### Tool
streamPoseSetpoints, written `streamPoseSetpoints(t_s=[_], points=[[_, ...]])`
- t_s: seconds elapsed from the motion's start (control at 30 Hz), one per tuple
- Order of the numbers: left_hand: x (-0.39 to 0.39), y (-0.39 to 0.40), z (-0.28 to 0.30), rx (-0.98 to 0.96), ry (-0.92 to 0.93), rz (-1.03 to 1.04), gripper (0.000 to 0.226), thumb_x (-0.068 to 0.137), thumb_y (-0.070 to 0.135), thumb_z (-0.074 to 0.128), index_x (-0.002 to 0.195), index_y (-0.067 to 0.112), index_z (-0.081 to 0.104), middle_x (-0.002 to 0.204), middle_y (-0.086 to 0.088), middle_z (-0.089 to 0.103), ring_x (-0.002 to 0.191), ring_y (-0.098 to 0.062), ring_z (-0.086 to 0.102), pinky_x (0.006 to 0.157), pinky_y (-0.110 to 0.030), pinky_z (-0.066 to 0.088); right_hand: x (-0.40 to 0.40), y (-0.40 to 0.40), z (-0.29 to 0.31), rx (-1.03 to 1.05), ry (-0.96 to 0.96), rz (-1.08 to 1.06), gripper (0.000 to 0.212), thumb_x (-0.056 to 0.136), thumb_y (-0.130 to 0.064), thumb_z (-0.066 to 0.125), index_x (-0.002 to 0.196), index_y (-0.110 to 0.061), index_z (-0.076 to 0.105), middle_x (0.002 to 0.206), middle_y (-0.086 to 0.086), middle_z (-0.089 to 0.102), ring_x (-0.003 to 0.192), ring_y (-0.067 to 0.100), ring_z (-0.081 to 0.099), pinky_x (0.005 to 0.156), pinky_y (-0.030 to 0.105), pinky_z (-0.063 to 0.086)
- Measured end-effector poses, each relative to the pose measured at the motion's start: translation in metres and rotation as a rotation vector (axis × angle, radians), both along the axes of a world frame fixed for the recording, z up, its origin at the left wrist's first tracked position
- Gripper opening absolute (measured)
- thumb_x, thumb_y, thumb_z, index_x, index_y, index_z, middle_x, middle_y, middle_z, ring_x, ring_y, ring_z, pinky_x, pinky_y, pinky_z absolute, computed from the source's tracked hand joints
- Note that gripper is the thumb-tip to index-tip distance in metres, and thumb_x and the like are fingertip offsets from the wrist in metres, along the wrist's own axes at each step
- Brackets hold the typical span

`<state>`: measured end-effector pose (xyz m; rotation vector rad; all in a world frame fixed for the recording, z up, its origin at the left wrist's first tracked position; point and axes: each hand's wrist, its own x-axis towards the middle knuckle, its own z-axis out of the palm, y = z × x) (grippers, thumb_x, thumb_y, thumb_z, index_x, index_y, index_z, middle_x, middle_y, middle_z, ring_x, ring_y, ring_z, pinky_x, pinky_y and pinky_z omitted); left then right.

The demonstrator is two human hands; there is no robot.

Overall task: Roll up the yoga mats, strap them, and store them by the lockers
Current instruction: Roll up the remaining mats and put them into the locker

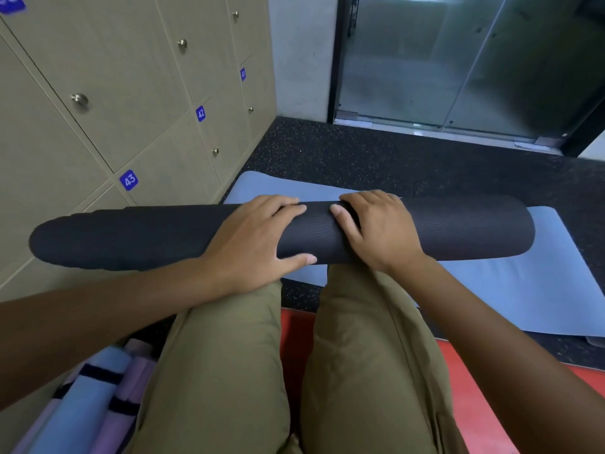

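You're kneeling or sitting with your olive-trousered knees [229, 355] right under the camera, on a red strip of floor [474, 388]. Just left of your knees there's a bundle of rolled mats [95, 398], light blue and lilac, with dark straps round them.

The black rolled mat [458, 231] lies across the front of your knees, running left to right, and that's your landmark for everything else. It's rolled tight into one long tube with a fine ribbed texture, and I can't see any strap on it. Your left hand [258, 240] sits on top of the black roll near its middle, fingers draped over the far side and thumb along the near side, so it's wrapped round the roll. Your right hand [379, 231] is just beside it on the roll, fingers curled over the top, gripping too.

Under and beyond the black roll a pale blue mat [523, 290] lies flat and unrolled on dark speckled rubber flooring [393, 158]. Left of the roll stand beige lockers [131, 93] with blue number tags 41, 42, 43. Far beyond the roll there's a glass door [458, 67] in a black frame.
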<state>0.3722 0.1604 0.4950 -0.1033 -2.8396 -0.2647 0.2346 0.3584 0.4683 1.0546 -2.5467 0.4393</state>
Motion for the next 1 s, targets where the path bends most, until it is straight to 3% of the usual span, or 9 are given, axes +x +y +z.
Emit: streamPoseSetpoints(t_s=[0.13, 0.27, 0.37, 0.5, 0.67, 0.8, 1.0], points=[[-0.007, 0.006, -0.019, -0.114, 0.058, 0.003, 0.092, 0.080, 0.072, 0.058, 0.147, 0.010, 0.049, 0.149, -0.006, 0.050, 0.136, -0.025, 0.047, 0.115, -0.041, 0.037, -0.021, -0.011, 0.005, 0.111, -0.071, -0.003, 0.069, 0.101, -0.061, 0.015, 0.098, -0.021, 0.071, 0.093, 0.002, 0.073, 0.088, 0.026, 0.063, 0.080, 0.039, 0.042], [-0.032, 0.003, -0.024, -0.190, 0.019, 0.029, 0.107, 0.071, 0.076, 0.070, 0.148, 0.005, 0.046, 0.144, -0.010, 0.053, 0.132, -0.030, 0.050, 0.114, -0.045, 0.039, -0.040, -0.016, 0.002, 0.121, -0.102, 0.008, 0.058, 0.107, -0.054, 0.024, 0.092, -0.020, 0.068, 0.089, 0.003, 0.072, 0.086, 0.026, 0.063, 0.077, 0.038, 0.038], [-0.052, 0.000, -0.021, -0.200, -0.045, 0.071, 0.114, 0.062, 0.083, 0.071, 0.145, 0.009, 0.047, 0.139, -0.005, 0.056, 0.125, -0.028, 0.054, 0.110, -0.041, 0.039, -0.048, -0.014, -0.006, 0.067, -0.133, 0.004, 0.062, 0.104, -0.057, 0.021, 0.105, -0.019, 0.070, 0.102, 0.003, 0.072, 0.096, 0.026, 0.062, 0.086, 0.040, 0.041], [-0.075, -0.008, -0.023, -0.313, -0.125, 0.098, 0.114, 0.051, 0.090, 0.069, 0.130, 0.010, 0.050, 0.120, -0.002, 0.058, 0.102, -0.025, 0.057, 0.091, -0.038, 0.043, -0.052, -0.007, -0.016, 0.009, -0.166, -0.019, 0.066, 0.103, -0.059, 0.024, 0.129, -0.015, 0.065, 0.125, 0.006, 0.069, 0.116, 0.028, 0.059, 0.105, 0.043, 0.040], [-0.089, -0.012, -0.022, -0.398, -0.182, 0.056, 0.090, 0.060, 0.083, 0.071, 0.111, 0.012, 0.048, 0.106, -0.002, 0.056, 0.082, -0.021, 0.048, 0.072, -0.033, 0.035, -0.043, 0.003, -0.028, -0.055, -0.201, -0.090, 0.061, 0.105, -0.057, 0.033, 0.143, -0.015, 0.057, 0.153, 0.009, 0.050, 0.144, 0.028, 0.038, 0.121, 0.043, 0.021], [-0.099, -0.021, -0.021, -0.411, -0.175, 0.050, 0.084, 0.062, 0.080, 0.069, 0.109, 0.013, 0.050, 0.103, -0.001, 0.058, 0.082, -0.021, 0.052, 0.068, -0.033, 0.036, -0.040, 0.001, -0.037, -0.213, -0.267, -0.250, 0.066, 0.104, -0.055, 0.043, 0.158, -0.019, 0.033, 0.171, 0.011, 0.009, 0.157, 0.029, 0.003, 0.125, 0.046, 0.003], [-0.129, -0.029, 0.005, -0.275, -0.143, 0.168, 0.097, 0.059, 0.082, 0.071, 0.126, 0.015, 0.048, 0.117, -0.001, 0.059, 0.100, -0.026, 0.061, 0.076, -0.037, 0.046, -0.051, -0.013, -0.018, -0.760, -0.386, -0.511, 0.097, 0.096, -0.051, 0.064, 0.163, -0.011, 0.006, 0.170, 0.011, -0.013, 0.157, 0.030, -0.004, 0.126, 0.049, 0.006]])
